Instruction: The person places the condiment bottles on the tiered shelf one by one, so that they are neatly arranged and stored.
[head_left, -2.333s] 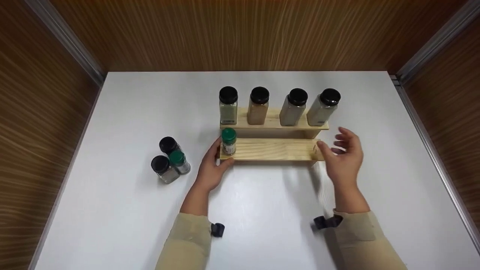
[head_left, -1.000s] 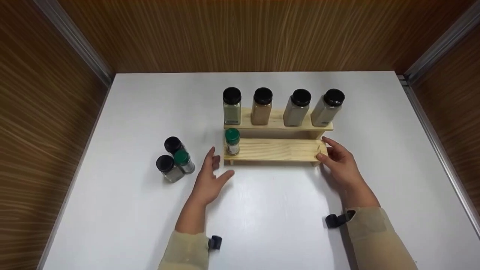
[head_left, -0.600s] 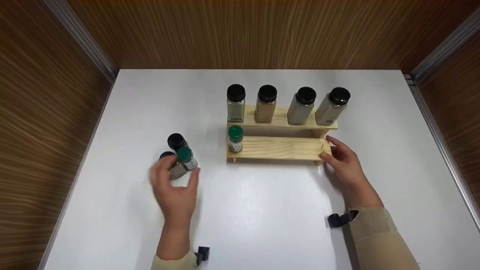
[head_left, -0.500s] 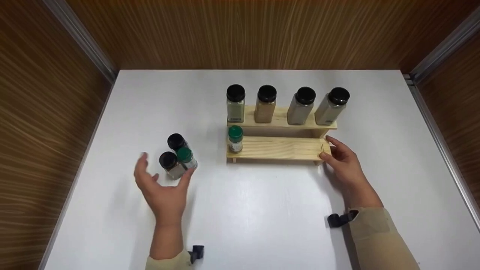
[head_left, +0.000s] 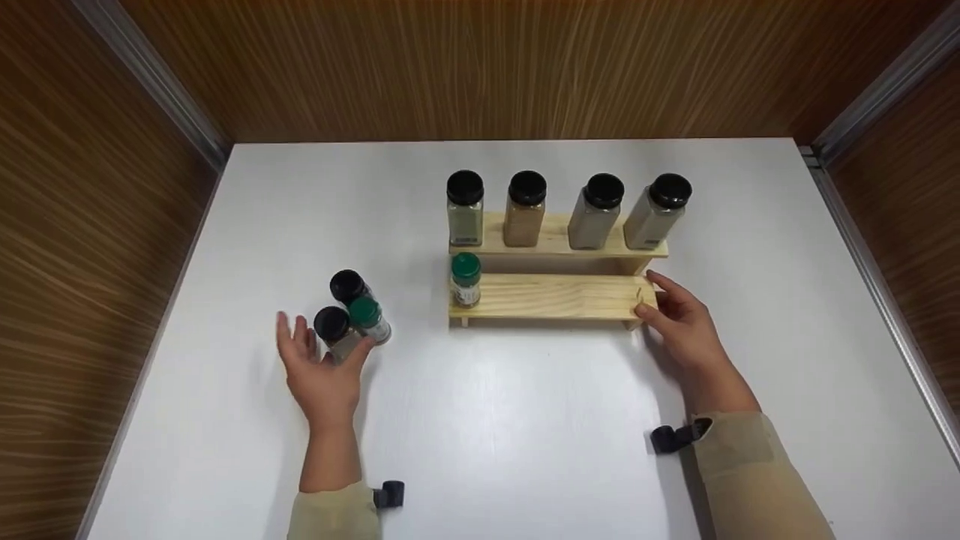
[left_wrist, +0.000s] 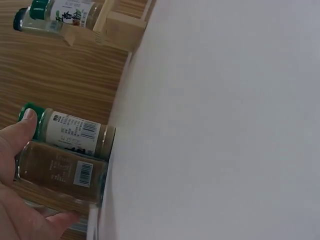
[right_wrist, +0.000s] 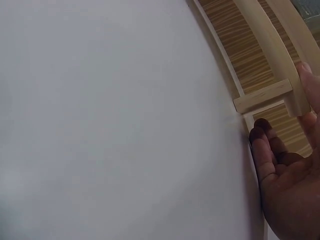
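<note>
My left hand (head_left: 324, 386) is at a cluster of three spice jars on the left of the table, fingers spread and thumb extended. Nearest it stands a square black-capped jar (head_left: 345, 345), brown inside in the left wrist view, between thumb and fingers. The thumb overlaps the cap of a green-capped jar (left_wrist: 72, 132) beside it. Another black-capped jar (head_left: 348, 286) stands just behind. My right hand (head_left: 686, 330) holds the right end of a two-tier wooden spice rack (head_left: 559, 295), thumb on the lower shelf and other fingers by its end.
On the rack's upper tier stand several black-capped jars (head_left: 525, 217). A green-capped jar (head_left: 466, 281) stands at the lower tier's left end. Wood-patterned panels (head_left: 480, 71) wall in the white table (head_left: 510, 442) at the back and sides.
My left hand has left the rack's left end and moved left to the three jars. My right hand has come in and taken hold of the rack's right end.
</note>
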